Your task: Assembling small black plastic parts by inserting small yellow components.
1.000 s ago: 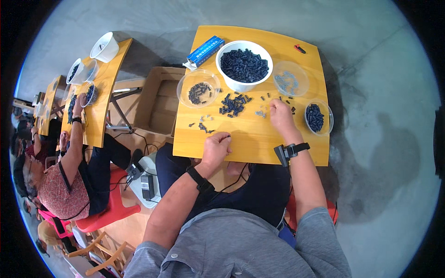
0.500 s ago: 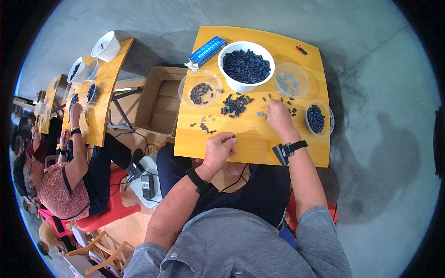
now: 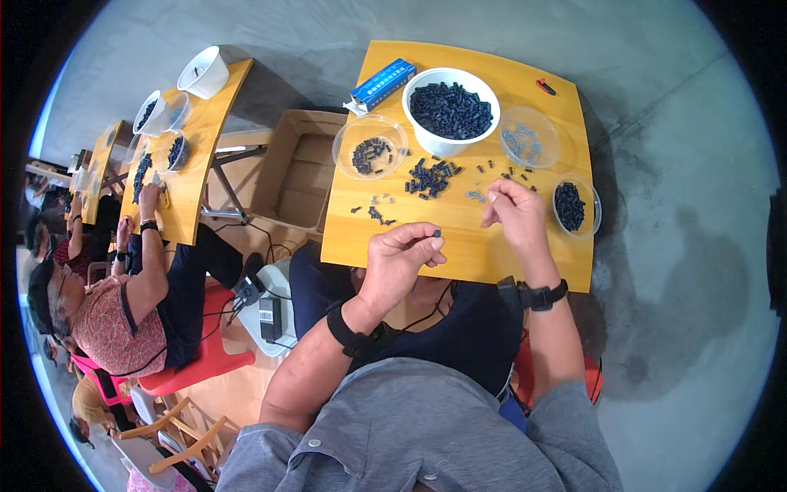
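My left hand (image 3: 399, 261) is over the table's near edge, thumb and finger closed on a small black cylindrical piece (image 3: 437, 234). To its right, my right hand (image 3: 515, 211) is raised in a pinch beside a few small silver metal parts (image 3: 475, 196); whatever it holds is too small to make out. Beyond the hands lies a loose pile of small black pieces (image 3: 432, 178). Left of that pile are small silver bits (image 3: 382, 199) and several dark little parts (image 3: 375, 215).
Across the yellow table (image 3: 352, 238) stand a white bucket of black pieces (image 3: 412, 123), clear tubs of black pieces (image 3: 337, 156) (image 3: 597, 215), a tub of silver parts (image 3: 548, 160), a blue box (image 3: 385, 84) and a red-black tool (image 3: 546, 87). A person (image 3: 115, 316) works at the left table.
My right hand has lifted off the silver parts and come back nearer my left. My left hand has risen slightly, its black piece now plainer. The view has shifted a little.
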### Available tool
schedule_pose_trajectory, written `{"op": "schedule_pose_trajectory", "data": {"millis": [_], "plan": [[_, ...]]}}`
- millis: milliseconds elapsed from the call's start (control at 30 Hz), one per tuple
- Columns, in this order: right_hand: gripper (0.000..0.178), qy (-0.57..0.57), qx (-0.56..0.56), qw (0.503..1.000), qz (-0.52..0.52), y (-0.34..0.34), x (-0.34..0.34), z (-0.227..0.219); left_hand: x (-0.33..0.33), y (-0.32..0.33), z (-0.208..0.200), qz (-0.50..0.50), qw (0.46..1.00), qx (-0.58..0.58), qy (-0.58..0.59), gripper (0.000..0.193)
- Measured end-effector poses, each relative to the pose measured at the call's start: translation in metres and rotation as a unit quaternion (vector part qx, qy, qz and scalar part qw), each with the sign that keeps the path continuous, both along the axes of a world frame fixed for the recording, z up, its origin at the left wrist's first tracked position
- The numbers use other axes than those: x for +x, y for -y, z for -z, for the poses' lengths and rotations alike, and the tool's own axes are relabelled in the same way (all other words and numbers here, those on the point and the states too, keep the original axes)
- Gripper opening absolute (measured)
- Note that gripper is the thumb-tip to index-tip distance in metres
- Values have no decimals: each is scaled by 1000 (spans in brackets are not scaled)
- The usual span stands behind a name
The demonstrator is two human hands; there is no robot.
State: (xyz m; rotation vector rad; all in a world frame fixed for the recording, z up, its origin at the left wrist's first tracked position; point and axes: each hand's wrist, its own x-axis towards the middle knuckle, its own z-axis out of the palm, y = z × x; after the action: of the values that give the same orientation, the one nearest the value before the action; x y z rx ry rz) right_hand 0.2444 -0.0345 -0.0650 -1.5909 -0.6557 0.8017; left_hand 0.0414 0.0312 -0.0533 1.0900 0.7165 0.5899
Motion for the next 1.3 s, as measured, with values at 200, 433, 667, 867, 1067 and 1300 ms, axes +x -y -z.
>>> {"op": "schedule_pose_trajectory", "data": {"millis": [200,433,667,867,1067,1300], "plan": [[8,35,77,987,-138,21,-42,-44,-10,9,-15,26,999,0,27,12],[8,-45,66,981,-176,40,-69,-54,-21,16,-20,42,997,-42,47,9],[10,-293,95,942,-137,49,-102,-31,-22,19,-8,-15,997,-29,72,9],[9,-378,117,916,-59,44,-118,-24,-18,34,12,-68,990,-72,100,8],[9,-292,123,948,-23,41,-123,-9,-21,38,3,-31,985,-138,94,7],[9,-84,18,992,-89,50,-110,-11,-30,10,-17,156,950,201,-180,18]]}}
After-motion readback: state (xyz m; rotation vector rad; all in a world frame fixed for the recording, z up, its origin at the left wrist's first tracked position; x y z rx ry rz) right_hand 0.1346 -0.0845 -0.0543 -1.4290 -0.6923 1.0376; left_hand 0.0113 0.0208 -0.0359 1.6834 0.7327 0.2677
